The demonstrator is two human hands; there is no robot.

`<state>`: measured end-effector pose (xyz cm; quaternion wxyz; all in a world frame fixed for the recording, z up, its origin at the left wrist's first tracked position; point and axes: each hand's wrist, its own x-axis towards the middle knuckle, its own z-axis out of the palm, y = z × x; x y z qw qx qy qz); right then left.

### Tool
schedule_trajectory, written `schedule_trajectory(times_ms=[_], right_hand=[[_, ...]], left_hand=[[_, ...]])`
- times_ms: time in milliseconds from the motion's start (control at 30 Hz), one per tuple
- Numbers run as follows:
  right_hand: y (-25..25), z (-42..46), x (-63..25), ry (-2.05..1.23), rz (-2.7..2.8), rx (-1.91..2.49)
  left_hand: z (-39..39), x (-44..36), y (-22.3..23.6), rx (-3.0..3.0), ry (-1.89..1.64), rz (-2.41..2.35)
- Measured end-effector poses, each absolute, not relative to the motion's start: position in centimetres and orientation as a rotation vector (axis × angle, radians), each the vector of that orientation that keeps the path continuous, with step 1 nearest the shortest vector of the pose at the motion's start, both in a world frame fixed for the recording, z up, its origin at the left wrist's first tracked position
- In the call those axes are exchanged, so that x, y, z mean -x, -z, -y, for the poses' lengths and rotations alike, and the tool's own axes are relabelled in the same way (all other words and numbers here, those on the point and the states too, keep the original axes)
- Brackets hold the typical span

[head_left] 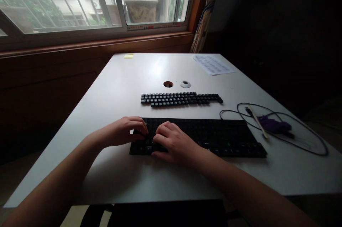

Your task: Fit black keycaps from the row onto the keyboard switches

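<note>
A black keyboard (224, 138) lies across the front of the white table. Keys show along its lower rows, while its upper part is too dark to make out well. At its left end my left hand (130, 127) is closed, thumb and fingertips pinched together over the keys; what they hold, if anything, is hidden. Just right of it, my right hand (173, 141) rests on the keyboard with fingers bent down and the thumb apart near the front edge. Behind the keyboard, loose black keycaps (173, 98) stand in several close rows.
A black cable (317, 154) loops at the right around a purple cloth-like item (275, 125) and a thin pale stick (258, 122). Two round holes, one a dark opening (168, 84), sit mid-table. Printed papers (213, 65) and a yellow note (128, 56) lie at the far edge.
</note>
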<state>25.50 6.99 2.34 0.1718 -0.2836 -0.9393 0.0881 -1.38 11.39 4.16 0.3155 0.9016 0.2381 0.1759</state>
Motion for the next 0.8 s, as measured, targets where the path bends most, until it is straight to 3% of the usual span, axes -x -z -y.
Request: schedule_trajectory(times_ms=[800], right_hand=[[-2.4,-6.9,-25.8,-0.263,2.650,0.792]], left_hand=[[-12.6,2.9,-3.9,-2.622,-0.709,-0.806]])
